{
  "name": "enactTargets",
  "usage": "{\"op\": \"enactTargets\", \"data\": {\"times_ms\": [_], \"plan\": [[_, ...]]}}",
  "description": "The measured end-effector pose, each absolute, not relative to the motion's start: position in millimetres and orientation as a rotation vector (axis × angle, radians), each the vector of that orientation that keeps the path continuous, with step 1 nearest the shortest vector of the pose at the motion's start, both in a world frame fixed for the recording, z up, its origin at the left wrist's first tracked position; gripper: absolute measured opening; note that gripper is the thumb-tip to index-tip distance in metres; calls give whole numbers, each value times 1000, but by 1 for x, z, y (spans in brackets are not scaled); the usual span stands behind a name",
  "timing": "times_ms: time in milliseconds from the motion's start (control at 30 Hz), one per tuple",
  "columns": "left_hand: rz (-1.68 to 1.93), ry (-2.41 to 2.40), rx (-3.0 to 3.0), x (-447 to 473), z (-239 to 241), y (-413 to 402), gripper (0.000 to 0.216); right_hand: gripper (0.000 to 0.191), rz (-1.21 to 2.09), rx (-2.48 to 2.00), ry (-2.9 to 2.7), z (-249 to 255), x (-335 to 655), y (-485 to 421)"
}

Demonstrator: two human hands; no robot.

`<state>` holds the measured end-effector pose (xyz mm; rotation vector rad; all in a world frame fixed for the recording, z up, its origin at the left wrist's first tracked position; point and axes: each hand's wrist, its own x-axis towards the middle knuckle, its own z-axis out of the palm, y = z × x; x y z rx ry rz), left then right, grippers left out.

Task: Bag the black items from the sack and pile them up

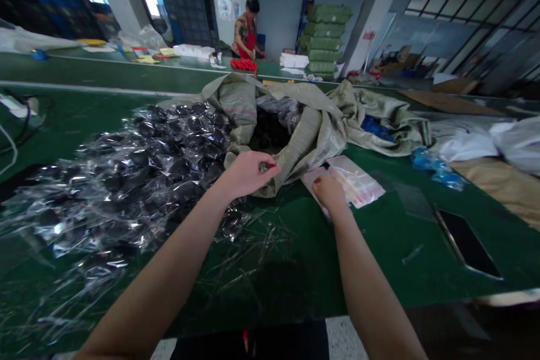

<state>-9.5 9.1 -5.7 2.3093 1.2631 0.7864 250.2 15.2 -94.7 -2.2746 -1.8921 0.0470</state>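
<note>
My left hand (251,173) is closed, its fingers curled round a small greyish thing (264,166) whose kind I cannot make out. It hovers in front of the mouth of a woven sack (304,143) with dark pieces (270,134) inside. My right hand (329,191) is closed over a stack of clear plastic bags (358,183); what its fingers hold, if anything, is hidden. To the left spreads a big heap of black round pieces in clear wrappers (156,163). Thin clear strips (257,247) lie on the green table (304,281) between my forearms.
A phone (468,244) lies at the right, near blue-tinted plastic pieces (439,167). Another woven sack (379,118) holds something blue. Across the table a person (247,34) in a red apron stands by red items (243,64). Green bales (324,39) are stacked behind.
</note>
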Motion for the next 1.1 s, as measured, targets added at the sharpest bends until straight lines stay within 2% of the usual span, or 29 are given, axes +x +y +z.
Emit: {"op": "enactTargets", "data": {"times_ms": [167, 233, 300, 367, 433, 533, 600, 767, 833, 967, 1100], "plan": [[677, 1233, 2421, 0, -19, 39, 24, 14, 82, -1968, -1913, -62, 258, 3], [688, 1143, 2390, -2, -12, 43, 27, 7, 301, -1719, -1937, -44, 253, -5], [680, 1007, 2326, -4, -5, 40, 36, 4, 668, -1419, -1943, -25, 244, -11], [636, 874, 2259, -7, 1, 35, 45, 7, 986, -1199, -1935, -8, 231, -12], [598, 786, 2205, -11, 4, 32, 43, 10, 1121, -1088, -1923, 5, 219, -9], [596, 783, 2131, -18, 5, 34, 22, 11, 1080, -1072, -1948, 16, 206, 0], [641, 855, 2061, -23, 5, 36, 17, 11, 933, -1123, -1984, 18, 200, 6], [834, 1097, 1968, -30, 10, 39, 18, 14, -28, -1344, -1758, 20, 181, 9], [936, 1264, 2000, -29, 11, 38, 19, 24, -166, -1416, -1671, 22, 172, 4], [1092, 1480, 2218, -19, 10, 28, 16, 39, 263, -1426, -1741, 18, 157, -1], [1043, 1504, 2341, -8, 8, 17, 12, 28, 613, -1353, -1725, 4, 154, 7]]}}
